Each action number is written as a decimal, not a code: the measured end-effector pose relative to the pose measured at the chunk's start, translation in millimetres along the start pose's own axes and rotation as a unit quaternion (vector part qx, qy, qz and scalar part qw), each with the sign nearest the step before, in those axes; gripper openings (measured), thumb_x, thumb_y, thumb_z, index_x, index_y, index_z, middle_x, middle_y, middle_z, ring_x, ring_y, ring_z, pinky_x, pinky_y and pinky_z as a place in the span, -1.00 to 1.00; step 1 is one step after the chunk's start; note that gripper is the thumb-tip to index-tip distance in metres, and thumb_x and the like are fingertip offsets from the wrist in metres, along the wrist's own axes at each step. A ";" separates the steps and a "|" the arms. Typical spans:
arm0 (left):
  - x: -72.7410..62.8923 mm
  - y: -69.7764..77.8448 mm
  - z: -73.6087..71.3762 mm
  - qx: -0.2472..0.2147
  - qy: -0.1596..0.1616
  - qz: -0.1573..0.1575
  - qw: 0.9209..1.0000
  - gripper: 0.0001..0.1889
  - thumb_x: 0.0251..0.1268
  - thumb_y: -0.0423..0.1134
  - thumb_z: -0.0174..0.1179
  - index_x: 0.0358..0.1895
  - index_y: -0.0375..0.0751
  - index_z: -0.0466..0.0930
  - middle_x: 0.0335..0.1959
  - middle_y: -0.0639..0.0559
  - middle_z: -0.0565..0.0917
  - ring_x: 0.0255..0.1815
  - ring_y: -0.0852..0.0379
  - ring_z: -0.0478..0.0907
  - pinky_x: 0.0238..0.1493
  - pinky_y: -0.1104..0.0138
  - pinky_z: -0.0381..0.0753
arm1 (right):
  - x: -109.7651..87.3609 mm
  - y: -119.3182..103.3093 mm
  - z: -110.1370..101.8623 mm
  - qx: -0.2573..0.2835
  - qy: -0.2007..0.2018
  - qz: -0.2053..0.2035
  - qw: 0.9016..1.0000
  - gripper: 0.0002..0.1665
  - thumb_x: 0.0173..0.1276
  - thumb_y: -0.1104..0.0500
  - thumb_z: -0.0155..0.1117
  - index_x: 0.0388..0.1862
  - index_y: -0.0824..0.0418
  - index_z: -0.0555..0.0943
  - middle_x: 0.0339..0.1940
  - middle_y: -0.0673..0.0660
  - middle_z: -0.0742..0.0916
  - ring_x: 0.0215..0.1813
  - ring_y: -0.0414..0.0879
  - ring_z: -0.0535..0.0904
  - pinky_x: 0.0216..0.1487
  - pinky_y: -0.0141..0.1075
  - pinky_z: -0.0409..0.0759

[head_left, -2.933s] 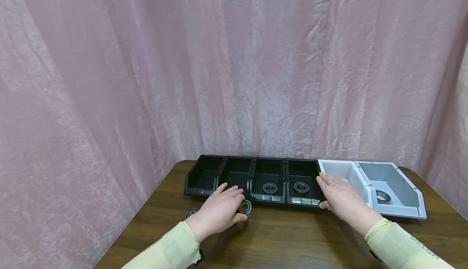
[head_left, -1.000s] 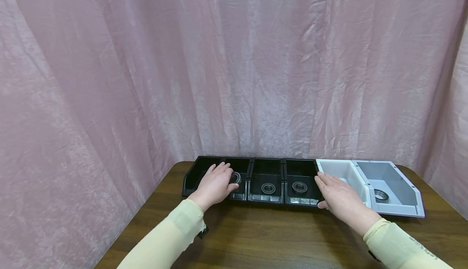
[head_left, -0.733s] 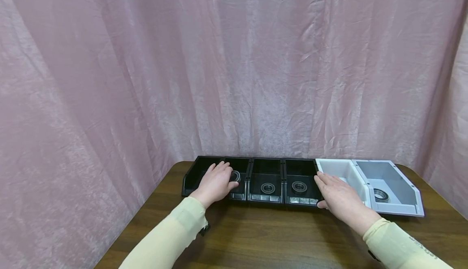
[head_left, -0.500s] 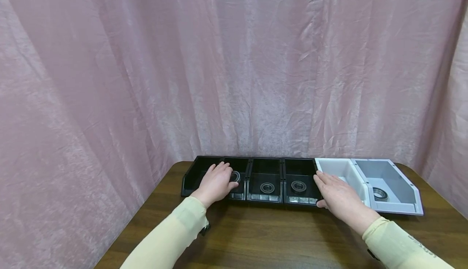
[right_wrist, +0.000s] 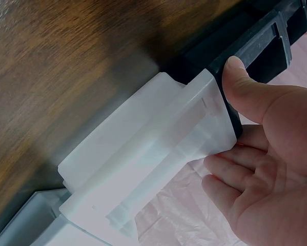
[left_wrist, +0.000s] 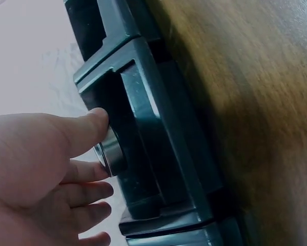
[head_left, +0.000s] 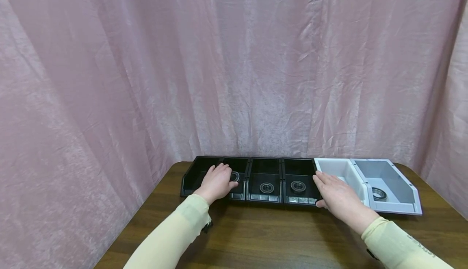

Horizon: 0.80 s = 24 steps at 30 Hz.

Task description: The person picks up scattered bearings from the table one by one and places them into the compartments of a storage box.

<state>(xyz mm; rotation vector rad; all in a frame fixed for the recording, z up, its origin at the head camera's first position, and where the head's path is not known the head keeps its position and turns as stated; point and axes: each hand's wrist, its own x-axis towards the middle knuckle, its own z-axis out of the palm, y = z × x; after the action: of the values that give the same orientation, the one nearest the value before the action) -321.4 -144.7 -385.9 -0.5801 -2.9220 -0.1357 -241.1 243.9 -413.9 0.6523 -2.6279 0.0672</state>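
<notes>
My left hand [head_left: 215, 181] is over the second black bin [head_left: 238, 164] from the left. Its thumb and index finger pinch a ball bearing [left_wrist: 112, 154], which stands on edge, low inside that bin; the other fingers are loosely extended. My right hand [head_left: 340, 194] rests where the fourth black bin [head_left: 300, 166] meets the white bin [head_left: 338, 164]. Its thumb [right_wrist: 236, 69] lies on the black bin's front rim, and its straight, relaxed fingers reach over the side walls.
Flat bearings lie in the third black bin [head_left: 267, 187], the fourth black bin and the grey bin [head_left: 376, 169] at far right. The leftmost black bin [head_left: 204, 165] adjoins the row. A wooden table [head_left: 263, 240] lies in front, a pink curtain [head_left: 252, 66] behind.
My left hand has carried the bearing from above the table forward into the second black bin, then stayed there. A bearing seen earlier on the table at left is now out of sight; my sleeve covers that spot.
</notes>
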 end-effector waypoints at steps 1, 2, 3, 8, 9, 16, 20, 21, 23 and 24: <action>0.1 -0.7 0.7 -0.004 -0.002 -0.003 1.000 -0.43 0.58 0.03 0.39 0.38 -0.34 0.66 0.55 -0.26 0.56 0.67 -0.25 0.36 0.70 -0.20 0.20 | 0.0 0.1 0.1 0.000 -0.001 0.000 1.000 -0.05 0.11 0.10 0.80 0.34 0.60 0.60 0.39 0.55 0.65 0.43 0.43 0.61 0.46 0.25 0.55; 0.4 -1.3 1.5 -0.005 -0.006 -0.006 1.000 -0.43 0.58 0.03 0.39 0.39 -0.35 0.65 0.55 -0.26 0.56 0.67 -0.25 0.36 0.70 -0.20 0.20 | 0.1 0.0 0.1 0.000 -0.001 0.000 1.000 -0.05 0.11 0.10 0.80 0.34 0.60 0.59 0.39 0.56 0.65 0.43 0.43 0.61 0.46 0.25 0.55; 0.6 -1.9 2.3 -0.006 -0.009 -0.008 1.000 -0.42 0.59 0.04 0.39 0.40 -0.34 0.65 0.55 -0.25 0.55 0.67 -0.24 0.35 0.70 -0.20 0.19 | 0.1 0.0 -0.1 0.000 -0.002 -0.001 1.000 -0.05 0.11 0.10 0.81 0.34 0.60 0.59 0.39 0.56 0.65 0.43 0.43 0.61 0.46 0.26 0.55; 2.9 -2.0 6.0 -0.004 -0.014 -0.010 1.000 -0.42 0.59 0.04 0.38 0.41 -0.33 0.64 0.56 -0.24 0.56 0.67 -0.24 0.35 0.70 -0.20 0.19 | 0.4 0.5 -0.4 0.000 -0.001 -0.001 1.000 -0.05 0.11 0.11 0.80 0.34 0.61 0.59 0.39 0.56 0.64 0.43 0.43 0.61 0.45 0.26 0.55; 3.4 -1.5 6.7 -0.004 -0.015 -0.010 1.000 -0.42 0.59 0.04 0.38 0.41 -0.33 0.64 0.55 -0.24 0.56 0.67 -0.24 0.36 0.70 -0.20 0.19 | 0.3 0.4 -0.5 0.000 -0.002 0.000 1.000 -0.05 0.11 0.11 0.80 0.34 0.61 0.59 0.39 0.56 0.64 0.43 0.43 0.61 0.45 0.26 0.55; 4.7 3.1 11.4 0.002 -0.029 -0.017 0.999 -0.43 0.59 0.04 0.38 0.41 -0.31 0.65 0.54 -0.22 0.57 0.66 -0.22 0.37 0.71 -0.20 0.18 | -0.3 -0.8 -0.7 0.003 -0.003 0.002 1.000 -0.05 0.11 0.10 0.80 0.34 0.61 0.59 0.39 0.56 0.64 0.43 0.44 0.61 0.45 0.26 0.55; 5.3 4.3 13.7 0.009 -0.029 -0.019 0.999 -0.44 0.59 0.04 0.38 0.40 -0.30 0.66 0.53 -0.21 0.59 0.65 -0.22 0.39 0.71 -0.21 0.17 | -0.4 -1.1 -0.7 0.003 -0.004 0.004 1.000 -0.05 0.11 0.11 0.80 0.34 0.61 0.59 0.39 0.56 0.64 0.43 0.44 0.60 0.45 0.26 0.55; 5.5 4.5 14.2 0.011 -0.029 -0.020 0.999 -0.44 0.59 0.04 0.38 0.40 -0.30 0.66 0.53 -0.21 0.59 0.65 -0.21 0.39 0.71 -0.21 0.16 | -0.5 -1.1 -0.6 0.003 -0.004 0.005 1.000 -0.05 0.11 0.11 0.80 0.35 0.60 0.59 0.39 0.56 0.64 0.43 0.43 0.60 0.46 0.26 0.54; 6.1 5.0 15.3 0.015 -0.029 -0.020 0.999 -0.45 0.59 0.05 0.38 0.39 -0.29 0.67 0.53 -0.20 0.59 0.65 -0.21 0.39 0.72 -0.22 0.14 | -0.4 -1.0 -0.6 0.003 -0.004 0.006 1.000 -0.05 0.11 0.11 0.80 0.35 0.60 0.59 0.39 0.56 0.64 0.43 0.43 0.60 0.46 0.26 0.54; 6.3 5.3 15.7 0.016 -0.028 -0.021 0.999 -0.45 0.59 0.05 0.38 0.39 -0.29 0.68 0.53 -0.20 0.59 0.65 -0.21 0.39 0.72 -0.22 0.13 | -0.2 -1.0 -0.6 0.004 -0.004 0.006 1.000 -0.05 0.11 0.11 0.80 0.35 0.60 0.59 0.39 0.56 0.64 0.43 0.43 0.60 0.46 0.26 0.54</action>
<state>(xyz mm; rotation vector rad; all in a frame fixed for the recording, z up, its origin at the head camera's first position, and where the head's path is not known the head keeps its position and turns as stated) -327.3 -135.6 -400.0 -0.5273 -2.9854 -0.0785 -240.2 243.2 -413.4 0.6397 -2.6408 0.0778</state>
